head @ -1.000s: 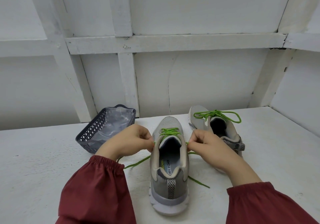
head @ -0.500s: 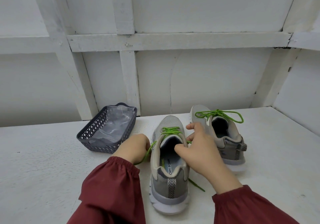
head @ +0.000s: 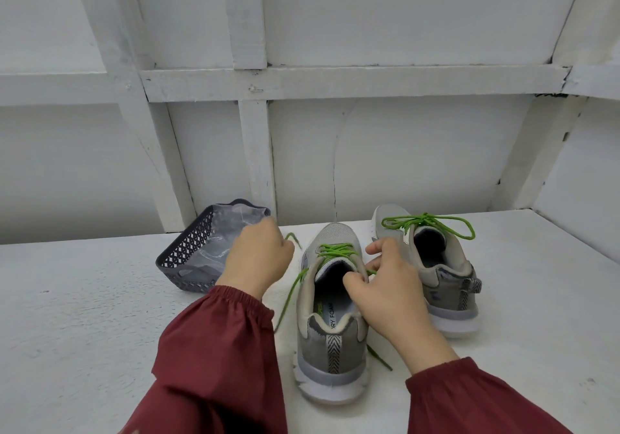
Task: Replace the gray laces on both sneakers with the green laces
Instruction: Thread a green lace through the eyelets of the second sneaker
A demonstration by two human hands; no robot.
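Two grey sneakers stand heel towards me on the white table. The near sneaker [head: 330, 326] carries a green lace [head: 335, 251] through its eyelets, with loose ends trailing down both sides. My left hand [head: 258, 259] is to its left, fingers curled round one lace end, whose tip sticks out beyond my fist. My right hand [head: 389, 286] rests at the shoe's right collar and pinches the other lace strand. The far sneaker [head: 446, 275] stands to the right, its green lace [head: 432, 223] tied in a bow.
A dark plastic basket [head: 183, 252] holding a clear plastic bag [head: 221, 235] sits at the left, just behind my left hand. A white panelled wall [head: 335, 131] closes the back and the right side of the table [head: 84, 316].
My left hand has moved up and away from the shoe, drawing its lace end out to the left. My right hand has gone to the shoe's collar and stayed there.
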